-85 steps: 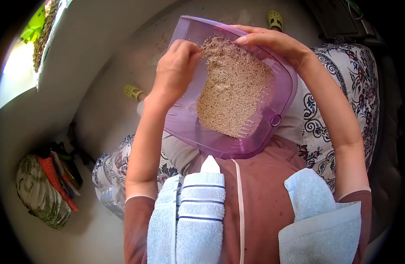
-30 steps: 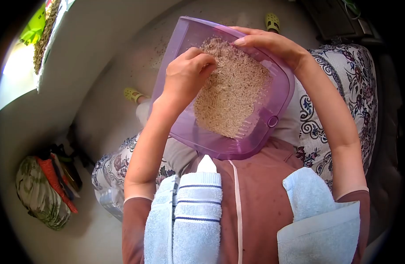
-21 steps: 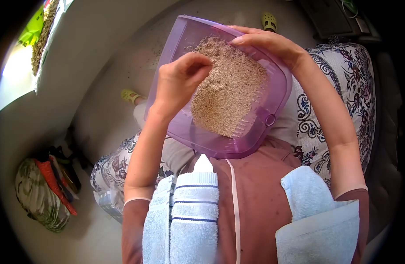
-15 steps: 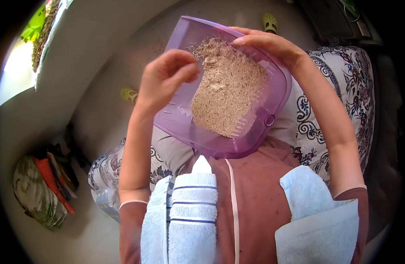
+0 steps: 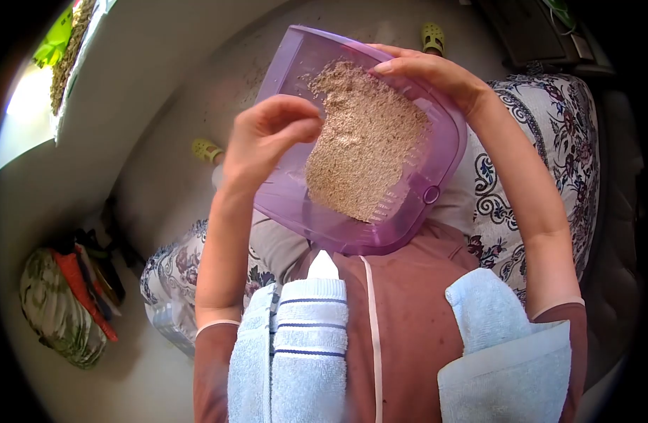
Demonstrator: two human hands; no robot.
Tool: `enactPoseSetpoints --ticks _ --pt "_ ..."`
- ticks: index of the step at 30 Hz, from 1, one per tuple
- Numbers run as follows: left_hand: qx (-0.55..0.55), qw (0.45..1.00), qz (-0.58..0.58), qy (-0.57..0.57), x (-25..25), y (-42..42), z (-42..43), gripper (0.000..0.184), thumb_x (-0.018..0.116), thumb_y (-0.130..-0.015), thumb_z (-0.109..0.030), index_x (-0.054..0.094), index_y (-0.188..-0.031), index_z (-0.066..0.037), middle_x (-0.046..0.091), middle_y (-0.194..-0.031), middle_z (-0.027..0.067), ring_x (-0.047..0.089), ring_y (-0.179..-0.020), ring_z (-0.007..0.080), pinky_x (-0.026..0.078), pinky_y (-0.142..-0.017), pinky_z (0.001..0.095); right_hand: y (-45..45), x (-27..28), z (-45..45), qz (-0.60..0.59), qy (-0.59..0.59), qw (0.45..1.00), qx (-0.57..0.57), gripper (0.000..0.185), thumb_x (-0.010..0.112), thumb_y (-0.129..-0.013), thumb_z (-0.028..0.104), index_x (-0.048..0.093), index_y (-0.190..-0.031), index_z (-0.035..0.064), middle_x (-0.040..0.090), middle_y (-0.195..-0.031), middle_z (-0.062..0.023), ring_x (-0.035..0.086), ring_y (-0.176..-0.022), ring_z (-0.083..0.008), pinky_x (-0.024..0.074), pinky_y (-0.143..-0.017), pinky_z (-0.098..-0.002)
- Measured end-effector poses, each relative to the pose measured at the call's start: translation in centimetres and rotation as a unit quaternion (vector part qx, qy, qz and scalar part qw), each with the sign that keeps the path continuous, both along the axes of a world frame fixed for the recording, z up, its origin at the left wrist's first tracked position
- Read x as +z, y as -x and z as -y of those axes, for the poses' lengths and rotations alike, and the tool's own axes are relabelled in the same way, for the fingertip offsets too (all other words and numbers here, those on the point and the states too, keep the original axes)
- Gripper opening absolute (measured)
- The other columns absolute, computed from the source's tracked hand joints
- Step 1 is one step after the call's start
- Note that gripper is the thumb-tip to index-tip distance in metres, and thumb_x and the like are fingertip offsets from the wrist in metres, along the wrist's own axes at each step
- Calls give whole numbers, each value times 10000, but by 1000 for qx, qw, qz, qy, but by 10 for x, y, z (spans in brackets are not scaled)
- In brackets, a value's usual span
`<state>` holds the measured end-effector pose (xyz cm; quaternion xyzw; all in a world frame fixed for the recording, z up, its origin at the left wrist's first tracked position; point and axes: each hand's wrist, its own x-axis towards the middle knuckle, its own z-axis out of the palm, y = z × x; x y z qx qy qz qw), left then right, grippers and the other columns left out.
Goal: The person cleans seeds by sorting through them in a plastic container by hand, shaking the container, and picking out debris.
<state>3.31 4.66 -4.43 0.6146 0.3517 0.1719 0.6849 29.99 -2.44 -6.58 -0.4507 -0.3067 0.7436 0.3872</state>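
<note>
A translucent purple plastic tray [image 5: 422, 229] rests tilted over my lap. Spread across its floor is a heap of pale brown grain-like bits [image 5: 366, 148], flecked with darker pieces. My right hand [image 5: 429, 74] grips the tray's far right rim, thumb on the inside and fingers outside. Over the tray's left side hovers my left hand [image 5: 278, 134], its fingers curled and thumb and fingertips drawn together in a pinch, apart from the heap. Whatever is between those fingertips, if anything, is too small to make out.
I sit on a patterned cover [image 5: 542, 141]. Light blue towels [image 5: 310, 352] hang over my shoulders. Dark specks [image 5: 250, 77] lie on the floor beyond the tray, near yellow clogs [image 5: 433, 39]. A camouflage bag [image 5: 52, 303] stands at left, below a bright window.
My left hand has dropped slightly toward me, still in a pinch. My right hand and the tray stay almost where they were.
</note>
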Motion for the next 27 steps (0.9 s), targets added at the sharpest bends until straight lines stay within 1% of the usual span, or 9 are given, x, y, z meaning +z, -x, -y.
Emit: enactPoseSetpoints --ticks 3,4,7,9,12,14,17,20,27 --pt "194 960 -50 -193 2 36 -39 172 632 -906 -109 672 -1047 -18 679 -959 97 644 -855 147 525 -734 275 1 6 4 38 -5 999 -20 624 604 -875 290 411 -1428 73 558 -1287 -116 582 -1112 -157 482 -933 -270" --pt "167 751 -303 -562 7 45 -58 186 629 -911 -143 680 -1068 -57 652 -1080 88 630 -905 136 517 -738 270 1 3 4 29 -8 999 -21 624 605 -874 293 414 -1426 75 558 -1287 -117 579 -1114 -155 480 -934 -269" --pt "145 892 -157 -399 -1 32 -53 161 671 -869 -134 703 -1012 -68 651 -1099 55 635 -887 141 516 -724 259 2 7 -2 49 -16 999 1 609 602 -881 289 421 -1421 74 555 -1290 -115 567 -1129 -145 466 -946 -263" --pt "51 934 -124 -331 -3 7 -27 146 694 -842 -119 715 -981 -80 663 -1044 43 641 -837 154 516 -708 258 5 5 0 36 -7 999 11 597 598 -888 287 426 -1416 65 553 -1293 -111 554 -1143 -136 452 -960 -258" --pt "-85 908 -134 -388 -18 -48 5 154 699 -817 -105 723 -968 -112 671 -878 40 640 -715 183 516 -678 281 4 1 -2 5 -9 1000 7 588 596 -901 293 432 -1406 39 553 -1292 -103 540 -1155 -124 433 -973 -250" --pt "-80 885 -122 -442 -34 -67 6 166 704 -803 -117 723 -967 -117 662 -877 50 640 -711 197 517 -670 305 2 -3 1 41 -19 999 -5 587 594 -909 299 434 -1400 21 560 -1283 -97 541 -1149 -118 431 -971 -244" --pt "-76 869 -139 -468 -40 -81 14 160 708 -784 -144 717 -941 -119 656 -895 59 642 -736 235 519 -674 345 1 4 3 81 -18 997 1 589 568 -921 343 418 -1435 99 601 -1030 32 499 -817 -15 379 -671 -149" --pt "-76 849 -147 -501 -44 -87 18 134 709 -772 -163 703 -897 -114 650 -912 60 641 -772 266 519 -680 372 1 2 4 62 -21 998 -6 574 563 -924 347 432 -1429 107 606 -996 51 471 -792 9 340 -631 -142" --pt "-86 843 -147 -510 -51 -95 25 114 699 -774 -164 685 -863 -93 640 -911 66 638 -784 272 518 -688 384 -1 0 10 41 -36 998 -17 552 564 -928 331 459 -1399 65 596 -1181 -35 550 -1017 -62 438 -832 -193"
